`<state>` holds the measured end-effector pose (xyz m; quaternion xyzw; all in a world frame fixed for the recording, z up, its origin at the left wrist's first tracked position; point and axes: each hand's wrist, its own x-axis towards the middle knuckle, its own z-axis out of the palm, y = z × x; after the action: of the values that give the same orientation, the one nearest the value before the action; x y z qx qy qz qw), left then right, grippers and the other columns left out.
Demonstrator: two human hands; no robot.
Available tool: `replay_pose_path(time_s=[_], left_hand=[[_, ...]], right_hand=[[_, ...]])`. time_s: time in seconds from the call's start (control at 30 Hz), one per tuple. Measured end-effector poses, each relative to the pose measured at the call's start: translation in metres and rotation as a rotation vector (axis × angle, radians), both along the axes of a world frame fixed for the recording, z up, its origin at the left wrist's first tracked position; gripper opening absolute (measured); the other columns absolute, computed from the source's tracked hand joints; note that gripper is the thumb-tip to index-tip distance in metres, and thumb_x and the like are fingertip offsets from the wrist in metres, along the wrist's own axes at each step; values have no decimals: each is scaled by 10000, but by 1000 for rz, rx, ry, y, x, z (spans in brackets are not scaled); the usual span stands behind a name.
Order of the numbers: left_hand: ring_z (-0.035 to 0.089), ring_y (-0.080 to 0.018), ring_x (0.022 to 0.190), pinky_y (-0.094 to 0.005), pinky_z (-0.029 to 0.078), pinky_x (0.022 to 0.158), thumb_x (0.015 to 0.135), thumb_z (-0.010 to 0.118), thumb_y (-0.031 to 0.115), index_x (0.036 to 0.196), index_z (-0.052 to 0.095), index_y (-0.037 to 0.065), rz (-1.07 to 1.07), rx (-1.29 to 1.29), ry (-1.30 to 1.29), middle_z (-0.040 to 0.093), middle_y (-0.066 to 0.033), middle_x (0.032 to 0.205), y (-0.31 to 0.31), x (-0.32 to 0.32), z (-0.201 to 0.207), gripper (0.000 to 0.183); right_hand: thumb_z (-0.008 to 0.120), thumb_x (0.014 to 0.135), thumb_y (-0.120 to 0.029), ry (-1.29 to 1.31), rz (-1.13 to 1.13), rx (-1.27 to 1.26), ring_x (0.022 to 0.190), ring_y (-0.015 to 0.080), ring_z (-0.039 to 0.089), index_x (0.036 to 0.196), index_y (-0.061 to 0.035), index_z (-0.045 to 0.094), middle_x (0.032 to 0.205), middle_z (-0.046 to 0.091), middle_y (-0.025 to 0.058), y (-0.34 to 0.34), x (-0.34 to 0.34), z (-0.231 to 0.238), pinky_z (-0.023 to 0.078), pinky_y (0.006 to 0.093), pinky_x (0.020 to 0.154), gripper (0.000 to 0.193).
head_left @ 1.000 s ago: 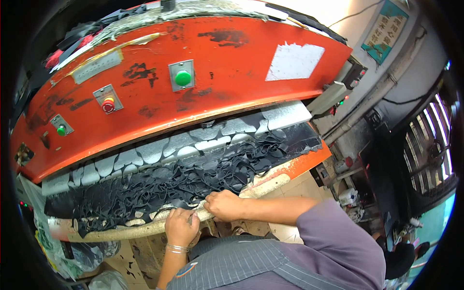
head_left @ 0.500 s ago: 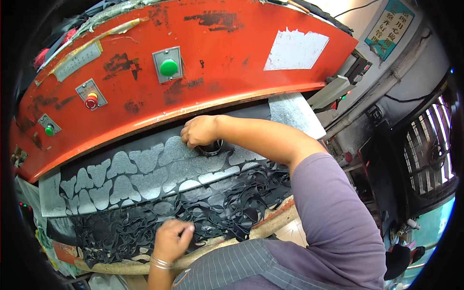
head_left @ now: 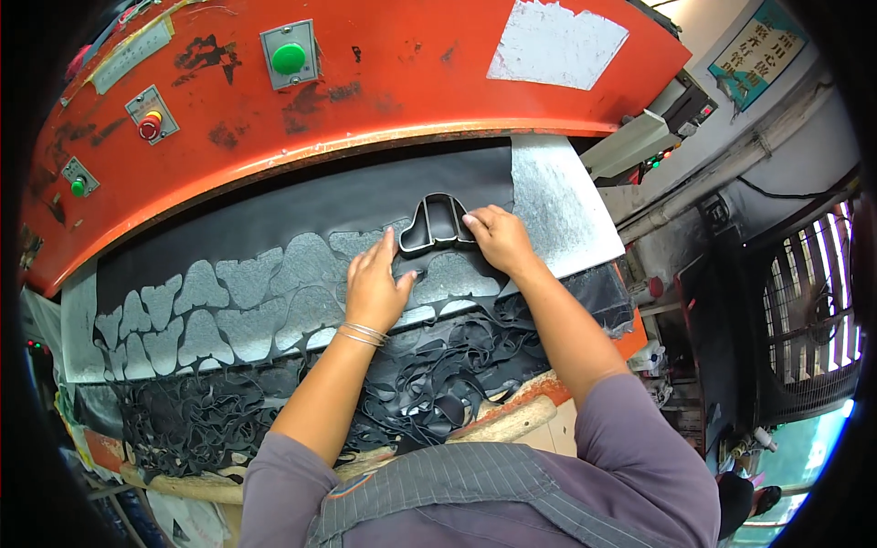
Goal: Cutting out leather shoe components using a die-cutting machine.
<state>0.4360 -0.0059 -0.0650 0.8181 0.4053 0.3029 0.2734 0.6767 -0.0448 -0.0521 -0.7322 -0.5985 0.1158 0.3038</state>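
Note:
A steel cutting die [head_left: 438, 224], a curved outline with inner crossbars, stands on a black sheet [head_left: 301, 208] that looks like leather. My right hand [head_left: 501, 239] grips the die's right side, thumb and fingers closed at its wall. On the die's left, my left hand [head_left: 376, 281] lies on the sheet, fingers stretched and thumb apart; its fingertips are close to the die, and I cannot tell whether they touch it. Two rows of cut-out gaps [head_left: 251, 283] run along the sheet's near part, leaving thin black webs over the pale board [head_left: 553, 201].
Just beyond the sheet rises a red machine beam [head_left: 393, 82] with green buttons [head_left: 289, 60] and a red knob [head_left: 150, 126]. Tangled black scraps [head_left: 215, 411] are heaped in front of the board, above a worn padded edge [head_left: 507, 425]. A dark grille [head_left: 813, 283] stands at right.
My left hand has moved up from over the scraps to the sheet beside the die. The die has shifted right, and my right hand has moved from its left side to its right.

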Motion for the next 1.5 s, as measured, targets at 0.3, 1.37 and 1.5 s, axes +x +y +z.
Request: replay_pose_path(time_s=[0.3,1.37,1.5], left_hand=[[580,-268,1113,-400,356,1036,752,737,182,1281,530,15,82,7,13,687,-77,1100,-1,11,0,592],[470,-242,1250,-367,325,1076,898,639,196,1344,462,7,756,422,-503,518,-129,1342,76,-240,64,515],[402,-288,1327,-370,301,1096,901,634,296,1431,295,-54,1224,767,-362,393,-211,1445,115,-397,89,721]], right_hand=[[796,682,-332,-137,21,256,982,293,556,1212,-61,592,1020,642,121,-34,-4,-21,417,407,859,630],[754,780,-324,-10,173,427,1044,335,572,1287,-61,520,1110,606,179,-34,-121,70,472,414,888,617],[740,791,-256,201,344,717,834,303,646,1174,-44,505,992,628,155,8,-201,141,531,389,700,497]])
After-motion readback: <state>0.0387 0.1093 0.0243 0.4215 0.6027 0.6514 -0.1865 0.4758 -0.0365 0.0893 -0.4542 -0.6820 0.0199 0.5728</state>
